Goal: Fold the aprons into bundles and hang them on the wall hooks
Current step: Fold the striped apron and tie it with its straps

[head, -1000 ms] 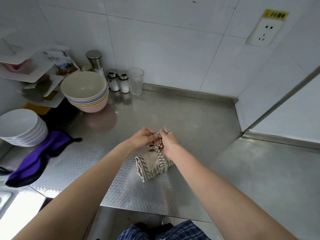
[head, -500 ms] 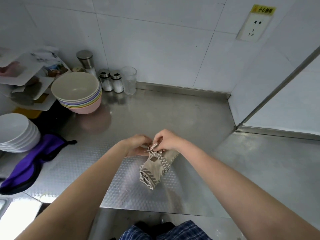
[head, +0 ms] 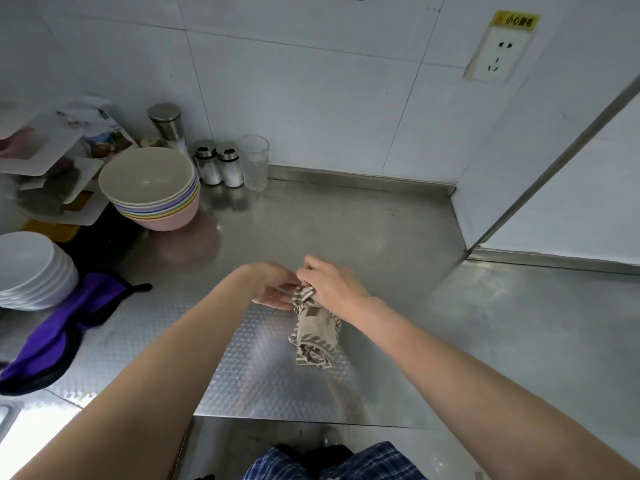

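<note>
On steel counter (head: pixel 398 237), head view: rolled striped apron (head: pixel 317 332) lying mid-counter; left hand (head: pixel 277 289) and right hand (head: pixel 334 284) both pinching its strap at the far end. Step judged: tying off the bundle; next, lift by a loop toward the hooks, none in view. Purple apron (head: pixel 59 337) lies unfolded at left.
</note>
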`<state>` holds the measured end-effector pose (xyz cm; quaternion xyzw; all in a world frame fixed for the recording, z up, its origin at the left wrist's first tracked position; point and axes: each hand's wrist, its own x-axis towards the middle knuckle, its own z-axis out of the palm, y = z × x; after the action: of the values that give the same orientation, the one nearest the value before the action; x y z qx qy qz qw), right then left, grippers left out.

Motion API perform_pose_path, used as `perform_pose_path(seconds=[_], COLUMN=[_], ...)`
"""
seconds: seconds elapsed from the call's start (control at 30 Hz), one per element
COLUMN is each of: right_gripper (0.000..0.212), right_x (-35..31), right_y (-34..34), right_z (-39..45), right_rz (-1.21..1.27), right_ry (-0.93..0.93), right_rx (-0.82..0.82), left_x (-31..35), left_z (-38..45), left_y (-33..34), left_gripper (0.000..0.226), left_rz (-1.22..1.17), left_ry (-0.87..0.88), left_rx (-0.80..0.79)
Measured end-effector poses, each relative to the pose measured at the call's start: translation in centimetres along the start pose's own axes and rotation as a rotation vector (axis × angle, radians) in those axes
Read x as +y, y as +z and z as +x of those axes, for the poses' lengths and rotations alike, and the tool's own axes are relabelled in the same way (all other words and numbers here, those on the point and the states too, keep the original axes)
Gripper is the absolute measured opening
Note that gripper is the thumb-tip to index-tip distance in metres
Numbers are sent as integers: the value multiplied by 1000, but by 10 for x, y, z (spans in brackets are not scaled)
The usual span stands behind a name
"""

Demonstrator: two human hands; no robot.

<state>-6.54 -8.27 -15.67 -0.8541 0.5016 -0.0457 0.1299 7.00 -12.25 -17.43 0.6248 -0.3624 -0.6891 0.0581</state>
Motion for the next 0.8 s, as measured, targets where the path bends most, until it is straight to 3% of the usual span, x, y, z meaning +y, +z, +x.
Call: perform_pose_path(seconds=[0.2,0.27,0.37,0.5,0.6,0.67,0.73,0.8], right_gripper=[30,43,45,44,21,42,28,38], right_x=[-8,-1,11,-6,-10,-6,-3,0], right_y=[5,8,13,16,12,6,5,6], right_z=[6,3,-1,-5,-3,0,3,7], right_rz=[351,434,322,197,210,198,211,208], right_ry=[47,152,283,272,278,361,373,389], right_rx=[-132,-100,-167,-254,-237,-237,-242,-258], left_x=[-5,-7,-5,-3,-4,-5,-5,-3], left_z=[12,18,19,19,18,19,16,13], left_y=[15,10,7,16,19,20,21,19], left_gripper=[33,32,29,29,30,29,27,25], left_rz=[-72,-67,-53,-3,-16,-114,-199,-289], left_ry=[129,170,206,224,231,234,239,249], left_rx=[255,306,290,302,318,295,277,231])
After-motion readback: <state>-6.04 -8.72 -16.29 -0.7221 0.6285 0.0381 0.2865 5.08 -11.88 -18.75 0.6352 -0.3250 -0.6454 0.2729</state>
